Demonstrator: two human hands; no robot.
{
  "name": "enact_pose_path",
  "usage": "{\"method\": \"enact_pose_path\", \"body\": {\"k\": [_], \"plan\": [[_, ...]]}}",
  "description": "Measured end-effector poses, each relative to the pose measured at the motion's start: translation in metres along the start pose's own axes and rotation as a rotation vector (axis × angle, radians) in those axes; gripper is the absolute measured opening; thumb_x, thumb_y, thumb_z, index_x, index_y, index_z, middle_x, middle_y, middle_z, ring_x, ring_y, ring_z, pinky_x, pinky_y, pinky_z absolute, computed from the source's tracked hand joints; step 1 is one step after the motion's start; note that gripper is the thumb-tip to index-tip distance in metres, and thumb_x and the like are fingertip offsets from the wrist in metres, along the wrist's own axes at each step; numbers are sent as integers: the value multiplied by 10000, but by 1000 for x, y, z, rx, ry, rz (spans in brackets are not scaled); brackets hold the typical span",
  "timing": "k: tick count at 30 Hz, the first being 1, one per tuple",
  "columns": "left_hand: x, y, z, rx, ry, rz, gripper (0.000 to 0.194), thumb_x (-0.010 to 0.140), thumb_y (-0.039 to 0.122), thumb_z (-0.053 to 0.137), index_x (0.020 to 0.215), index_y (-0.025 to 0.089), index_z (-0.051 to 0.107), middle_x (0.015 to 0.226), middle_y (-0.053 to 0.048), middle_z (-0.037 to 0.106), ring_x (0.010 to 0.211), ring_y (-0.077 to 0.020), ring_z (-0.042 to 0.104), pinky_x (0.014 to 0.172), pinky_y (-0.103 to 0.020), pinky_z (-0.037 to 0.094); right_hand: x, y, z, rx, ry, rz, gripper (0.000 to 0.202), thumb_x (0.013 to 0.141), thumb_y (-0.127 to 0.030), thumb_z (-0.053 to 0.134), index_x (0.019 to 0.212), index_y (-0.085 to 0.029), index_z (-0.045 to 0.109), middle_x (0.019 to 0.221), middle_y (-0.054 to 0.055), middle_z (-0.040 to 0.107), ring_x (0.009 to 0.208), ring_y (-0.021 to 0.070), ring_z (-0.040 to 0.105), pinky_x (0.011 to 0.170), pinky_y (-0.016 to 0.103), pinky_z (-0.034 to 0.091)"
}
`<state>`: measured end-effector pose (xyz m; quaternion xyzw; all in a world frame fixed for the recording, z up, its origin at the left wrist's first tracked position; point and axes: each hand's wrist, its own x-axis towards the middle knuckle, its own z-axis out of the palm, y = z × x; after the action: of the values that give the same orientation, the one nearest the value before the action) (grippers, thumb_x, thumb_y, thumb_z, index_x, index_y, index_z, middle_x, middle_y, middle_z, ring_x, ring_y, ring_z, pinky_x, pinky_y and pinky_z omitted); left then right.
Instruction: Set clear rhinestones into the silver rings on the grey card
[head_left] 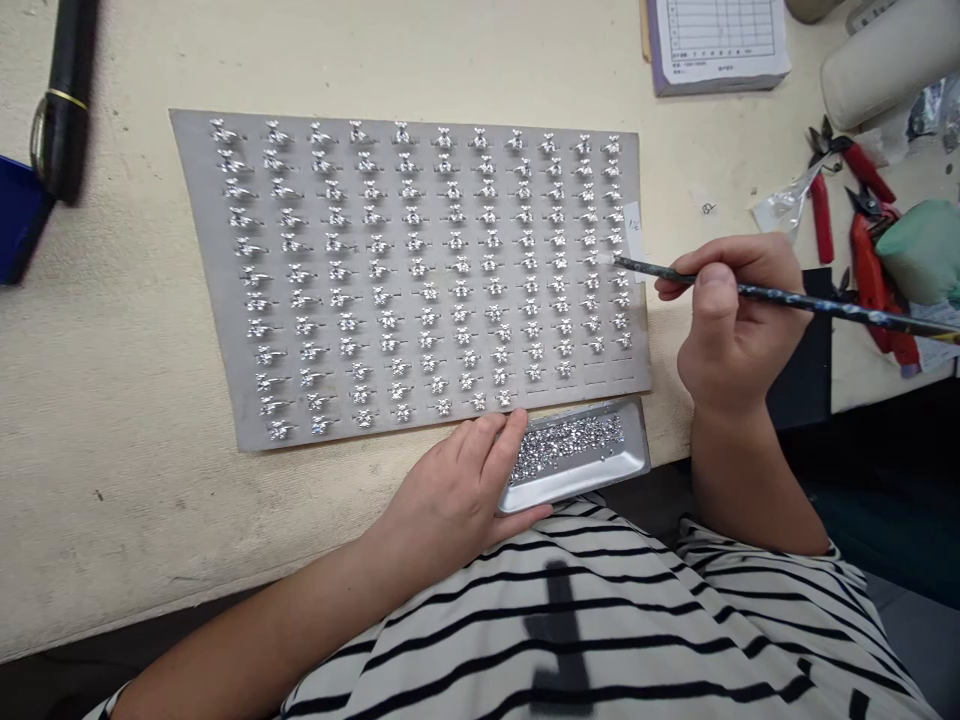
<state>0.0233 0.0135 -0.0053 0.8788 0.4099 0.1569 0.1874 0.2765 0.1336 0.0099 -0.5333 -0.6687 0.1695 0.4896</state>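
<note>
A grey board [202, 300] lies on the table, set with rows of silvery rings [454, 240] that stand in slits and carry sparkling heads. My right hand [739, 320] pinches a thin dark stick [810, 300] with a mottled surface. Its pale tip points left, at a ring near the board's right edge; whether they touch I cannot tell. Along the front edge of the board, my left hand [465, 475] grips the left end of a small metal tray [581, 488], thumb on the near side and fingers across the far side. Many tiny clear stones [570, 443] lie in the tray.
A paper pad [720, 45] is at the back right. Red-handled pliers [874, 270], a white cylinder [892, 60] and a green rounded thing [921, 250] crowd the right side. At the far left are a black object [71, 100] and a blue container [22, 215].
</note>
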Motion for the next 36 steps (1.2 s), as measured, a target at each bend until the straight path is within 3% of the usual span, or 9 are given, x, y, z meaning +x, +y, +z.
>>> {"method": "enact_pose_path", "body": {"k": [36], "plan": [[-1,0,-1,-1,-33,-11,795,961,634,524,1420,-3,396,1180,-214,631,1077,-274,649,878,-357,598,-1,-1,1,18,12,27,172,943,-300,562,890,-200,690,812,-12,640,702,75,657,659,274,525]]}}
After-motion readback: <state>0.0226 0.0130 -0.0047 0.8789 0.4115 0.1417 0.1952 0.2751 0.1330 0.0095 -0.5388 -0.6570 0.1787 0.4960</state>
